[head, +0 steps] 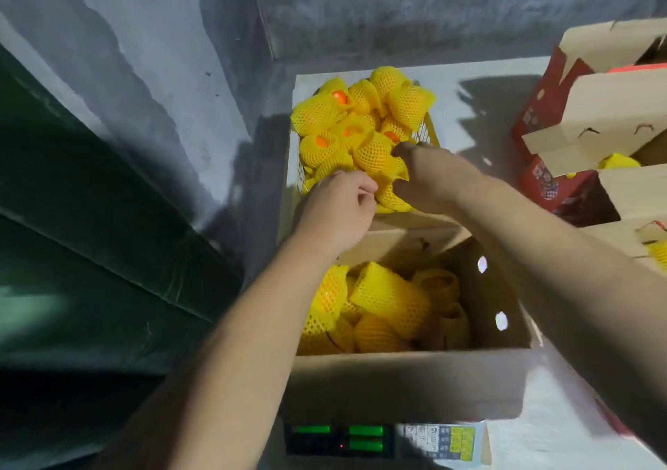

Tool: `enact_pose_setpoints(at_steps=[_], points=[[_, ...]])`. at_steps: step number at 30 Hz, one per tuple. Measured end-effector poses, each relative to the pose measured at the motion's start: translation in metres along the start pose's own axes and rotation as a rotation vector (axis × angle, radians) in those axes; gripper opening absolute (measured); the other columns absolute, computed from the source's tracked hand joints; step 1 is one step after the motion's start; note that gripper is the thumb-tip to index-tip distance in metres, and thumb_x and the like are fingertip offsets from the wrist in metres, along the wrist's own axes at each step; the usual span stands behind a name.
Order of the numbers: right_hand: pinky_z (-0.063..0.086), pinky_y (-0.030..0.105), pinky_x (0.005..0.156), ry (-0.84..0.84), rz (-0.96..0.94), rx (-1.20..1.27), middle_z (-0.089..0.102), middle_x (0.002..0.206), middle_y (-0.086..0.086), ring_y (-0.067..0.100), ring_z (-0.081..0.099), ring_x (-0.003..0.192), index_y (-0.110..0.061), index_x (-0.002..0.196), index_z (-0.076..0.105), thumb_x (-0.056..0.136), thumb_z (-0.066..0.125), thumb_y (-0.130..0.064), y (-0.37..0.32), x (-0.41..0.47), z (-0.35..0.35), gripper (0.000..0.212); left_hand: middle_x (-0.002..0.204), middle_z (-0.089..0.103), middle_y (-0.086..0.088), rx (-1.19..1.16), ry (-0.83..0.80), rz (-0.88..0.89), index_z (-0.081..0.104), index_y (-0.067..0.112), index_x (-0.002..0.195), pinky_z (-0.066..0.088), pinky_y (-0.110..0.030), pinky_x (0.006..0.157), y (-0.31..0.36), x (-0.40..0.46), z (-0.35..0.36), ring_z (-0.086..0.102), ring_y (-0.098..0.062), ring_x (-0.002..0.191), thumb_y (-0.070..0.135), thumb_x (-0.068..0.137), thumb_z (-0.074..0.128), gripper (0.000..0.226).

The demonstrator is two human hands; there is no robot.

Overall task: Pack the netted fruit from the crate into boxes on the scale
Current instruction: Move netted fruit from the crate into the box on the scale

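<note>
- Our left hand is at the near edge of the crate, fingers curled, fingertips pinching the yellow foam net of a fruit at the front of the pile.
- Our right hand reaches in from the right, fingers curled down onto a netted fruit mid-pile; it grips the net, though the fingertips are partly hidden.
- Both hands sit close together, over the same front part of the pile.
- The crate stands just beyond the box, heaped with netted fruit; orange skin shows at the open net tops on a few.
- The open cardboard box lies directly below our forearms, partly filled with netted fruit lying on their sides.
- Two round holes in the box's right wall let light through.
- The scale sits under the box; green lit displays and a keypad show at its near edge.
- We cannot read the digits, too blurred.
- More cartons to the right, red printed sides, flaps up, with yellow net visible inside.
- Grey wall behind, with a dark green surface on the left.
</note>
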State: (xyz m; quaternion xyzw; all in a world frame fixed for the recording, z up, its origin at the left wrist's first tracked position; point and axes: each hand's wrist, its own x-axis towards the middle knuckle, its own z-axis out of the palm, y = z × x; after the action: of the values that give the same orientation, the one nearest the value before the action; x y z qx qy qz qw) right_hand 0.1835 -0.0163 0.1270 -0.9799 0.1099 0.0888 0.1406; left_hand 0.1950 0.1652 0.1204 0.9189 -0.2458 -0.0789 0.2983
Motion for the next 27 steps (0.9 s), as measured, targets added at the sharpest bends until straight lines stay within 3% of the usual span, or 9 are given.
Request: enact_pose_setpoints(at_steps=[5,7,10,13,15,19,21,24,27], points=[[0.047,0.055,0.103,-0.357,-0.108,-0.248,0.047,0.141,0.014,0.04,0.047,0.13,-0.023,0.148,0.039,0.101,0.053,-0.031,0.014,0.084,0.052,0.049,0.128,0.071,0.0,0.041,-0.099,-0.14,0.072,0.024,0.123,0.053,-0.044,0.1,0.003,0.043,0.023,0.063,-0.027,0.119,0.025,0.102,0.054,0.028],[0.046,0.059,0.102,-0.361,-0.164,-0.41,0.038,0.139,0.011,0.041,0.038,0.131,-0.025,0.146,0.035,0.098,0.055,-0.024,0.024,0.097,0.073,0.053,0.125,0.071,-0.003,0.053,-0.132,-0.181,0.072,0.023,0.119,0.054,-0.046,0.097,0.001,0.052,0.032,0.064,-0.03,0.116,0.027,0.102,0.053,0.026],[0.046,0.057,0.102,-0.295,-0.151,-0.399,0.038,0.141,0.017,0.044,0.037,0.131,-0.019,0.147,0.03,0.098,0.058,-0.02,0.034,0.105,0.089,0.056,0.128,0.069,-0.001,0.066,-0.152,-0.231,0.069,0.027,0.125,0.055,-0.047,0.097,-0.005,0.059,0.043,0.063,-0.029,0.116,0.032,0.103,0.052,0.028],[0.049,0.056,0.099,-0.235,-0.072,-0.251,0.046,0.141,0.016,0.043,0.037,0.135,-0.022,0.144,0.031,0.092,0.07,-0.031,0.03,0.103,0.083,0.066,0.128,0.068,-0.002,0.078,-0.154,-0.249,0.066,0.024,0.127,0.056,-0.048,0.096,-0.011,0.064,0.051,0.063,-0.028,0.116,0.034,0.104,0.052,0.029],[0.05,0.055,0.094,-0.178,-0.029,-0.061,0.049,0.135,0.014,0.043,0.043,0.129,-0.024,0.139,0.033,0.082,0.075,-0.047,0.03,0.098,0.071,0.075,0.142,0.059,-0.001,0.061,-0.176,-0.282,0.053,0.027,0.145,0.053,-0.05,0.101,-0.016,0.068,0.054,0.058,-0.029,0.127,0.039,0.103,0.053,0.044],[0.056,0.044,0.091,-0.225,0.125,0.873,0.064,0.127,0.008,0.032,0.063,0.116,-0.03,0.133,0.053,0.068,0.073,-0.052,0.028,0.087,0.046,0.072,0.167,0.024,-0.007,-0.079,-0.235,-0.318,0.014,0.032,0.162,0.04,-0.049,0.115,-0.022,0.075,0.059,0.035,-0.033,0.149,0.05,0.094,0.066,0.087],[0.056,0.047,0.099,-0.369,0.174,1.156,0.068,0.131,0.007,0.029,0.067,0.117,-0.028,0.138,0.056,0.072,0.079,-0.054,0.031,0.083,0.041,0.074,0.164,0.03,0.0,-0.347,-0.156,-0.285,0.015,0.036,0.158,0.041,-0.044,0.11,-0.019,0.076,0.063,0.037,-0.026,0.146,0.047,0.089,0.075,0.092],[0.062,0.045,0.086,-0.41,0.118,1.235,0.073,0.121,0.007,0.026,0.075,0.101,-0.024,0.135,0.06,0.081,0.072,-0.065,0.038,0.086,0.041,0.069,0.145,0.051,0.009,-0.48,0.002,-0.247,0.034,0.036,0.151,0.047,-0.038,0.1,-0.018,0.076,0.064,0.05,-0.017,0.132,0.044,0.087,0.079,0.079],[0.057,0.047,0.08,-0.037,0.11,0.929,0.073,0.109,0.017,0.036,0.071,0.093,-0.017,0.117,0.065,0.097,0.056,-0.05,0.051,0.098,0.04,0.039,0.146,0.049,0.005,-0.349,0.019,-0.243,0.034,0.039,0.15,0.051,-0.042,0.1,-0.022,0.073,0.058,0.052,-0.022,0.129,0.048,0.09,0.076,0.074]])
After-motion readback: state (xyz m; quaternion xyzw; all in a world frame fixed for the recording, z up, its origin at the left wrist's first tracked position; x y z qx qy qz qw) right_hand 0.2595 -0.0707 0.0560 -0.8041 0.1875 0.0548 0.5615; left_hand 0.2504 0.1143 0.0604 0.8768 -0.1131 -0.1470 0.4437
